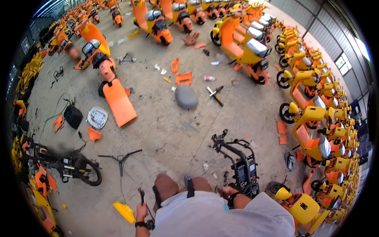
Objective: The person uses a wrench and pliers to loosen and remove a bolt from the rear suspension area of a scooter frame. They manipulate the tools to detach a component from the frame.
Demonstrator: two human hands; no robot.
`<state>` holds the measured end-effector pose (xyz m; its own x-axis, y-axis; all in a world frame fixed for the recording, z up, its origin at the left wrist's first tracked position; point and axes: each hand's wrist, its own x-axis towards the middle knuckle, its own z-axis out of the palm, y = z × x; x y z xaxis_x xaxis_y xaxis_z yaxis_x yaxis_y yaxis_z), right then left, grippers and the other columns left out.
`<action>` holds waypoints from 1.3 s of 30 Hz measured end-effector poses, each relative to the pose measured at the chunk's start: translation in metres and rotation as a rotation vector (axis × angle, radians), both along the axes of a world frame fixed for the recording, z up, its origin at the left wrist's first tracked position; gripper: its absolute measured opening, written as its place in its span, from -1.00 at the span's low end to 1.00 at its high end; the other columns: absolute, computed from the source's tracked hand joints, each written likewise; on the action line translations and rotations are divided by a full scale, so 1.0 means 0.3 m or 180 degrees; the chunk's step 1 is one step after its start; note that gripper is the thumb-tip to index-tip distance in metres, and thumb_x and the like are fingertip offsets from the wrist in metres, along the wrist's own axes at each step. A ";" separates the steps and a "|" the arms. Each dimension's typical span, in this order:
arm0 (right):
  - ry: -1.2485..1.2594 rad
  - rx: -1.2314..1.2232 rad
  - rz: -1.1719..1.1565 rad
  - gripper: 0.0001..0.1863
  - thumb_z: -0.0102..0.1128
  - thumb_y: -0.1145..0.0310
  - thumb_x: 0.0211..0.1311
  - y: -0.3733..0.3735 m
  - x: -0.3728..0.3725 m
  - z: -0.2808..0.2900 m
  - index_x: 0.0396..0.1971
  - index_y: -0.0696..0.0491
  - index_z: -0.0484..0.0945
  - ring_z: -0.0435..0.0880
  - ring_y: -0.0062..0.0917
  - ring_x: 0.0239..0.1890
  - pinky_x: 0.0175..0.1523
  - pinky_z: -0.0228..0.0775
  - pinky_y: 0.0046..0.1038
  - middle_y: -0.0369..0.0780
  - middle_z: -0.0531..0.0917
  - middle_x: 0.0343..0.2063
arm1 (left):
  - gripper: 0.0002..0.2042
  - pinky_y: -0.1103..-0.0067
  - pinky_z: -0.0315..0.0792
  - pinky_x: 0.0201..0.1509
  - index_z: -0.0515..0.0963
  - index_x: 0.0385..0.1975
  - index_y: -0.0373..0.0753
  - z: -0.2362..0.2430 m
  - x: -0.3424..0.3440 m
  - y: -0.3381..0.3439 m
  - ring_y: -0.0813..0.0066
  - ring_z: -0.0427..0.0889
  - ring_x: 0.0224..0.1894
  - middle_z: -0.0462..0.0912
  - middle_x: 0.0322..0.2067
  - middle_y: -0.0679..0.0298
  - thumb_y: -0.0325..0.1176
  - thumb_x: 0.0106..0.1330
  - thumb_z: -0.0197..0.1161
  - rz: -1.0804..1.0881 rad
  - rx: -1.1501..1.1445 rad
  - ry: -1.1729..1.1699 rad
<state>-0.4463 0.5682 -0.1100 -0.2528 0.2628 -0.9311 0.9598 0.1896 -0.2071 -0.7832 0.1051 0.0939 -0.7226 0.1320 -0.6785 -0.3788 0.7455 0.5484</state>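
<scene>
My left hand [141,212] hangs low at my left side, closed round a dark hand tool [141,194] whose slim head points up; its exact kind is too small to tell. A black cable or cord runs beside that wrist. My right hand [228,191] is by my right thigh, fingers curled, beside a stripped black scooter frame [241,170]. A small dark thing shows at those fingers, but its kind cannot be made out. The frame lies on the concrete with its bare tubes and a battery-like box showing.
A black handlebar [120,161], a yellow panel [124,212] and a partly stripped scooter [67,164] lie to my left. Ahead are a grey seat [186,97], a long orange panel [119,103] and loose parts. Rows of orange and yellow scooters [312,134] line the right and back.
</scene>
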 end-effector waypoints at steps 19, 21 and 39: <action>-0.0661 -0.0224 -0.0948 -0.73 0.13 0.25 -0.08 -0.087 -0.573 0.348 -0.55 0.17 0.62 0.65 -0.22 -0.41 -0.32 0.44 -0.26 -0.01 0.64 -0.49 | -0.68 0.36 0.45 -0.56 0.46 -0.51 -0.45 -0.433 -0.974 -0.021 0.31 0.52 -0.66 0.52 -0.66 0.10 -0.28 0.34 0.01 -0.0733 -0.1226 -0.1732; -0.0663 -0.0277 -0.0872 -0.73 0.14 0.25 -0.08 -0.028 -0.697 0.310 -0.54 0.17 0.63 0.65 -0.20 -0.39 -0.31 0.45 -0.26 0.00 0.65 -0.47 | -0.68 0.36 0.45 -0.55 0.44 -0.55 -0.41 -0.438 -1.065 -0.006 0.31 0.50 -0.67 0.49 -0.68 0.12 -0.28 0.37 -0.02 -0.0358 -0.1189 -0.1686; 0.0309 0.0788 0.0234 -0.60 0.23 0.23 -0.20 1.060 -1.439 0.056 -0.39 0.23 0.64 0.61 -0.04 -0.11 -0.03 0.47 -0.23 0.14 0.62 -0.29 | -0.32 0.65 0.02 -0.75 -0.09 0.36 0.12 0.058 -2.053 1.751 0.61 0.14 -0.72 0.33 -0.56 0.23 -0.61 0.28 -0.11 0.0695 0.1318 -0.1484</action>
<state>-0.8779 0.8862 -0.0932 -0.3647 0.4571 -0.8112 0.9194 0.3144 -0.2361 -1.3990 0.6303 0.1113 -0.4050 0.3331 -0.8515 -0.7646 0.3873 0.5152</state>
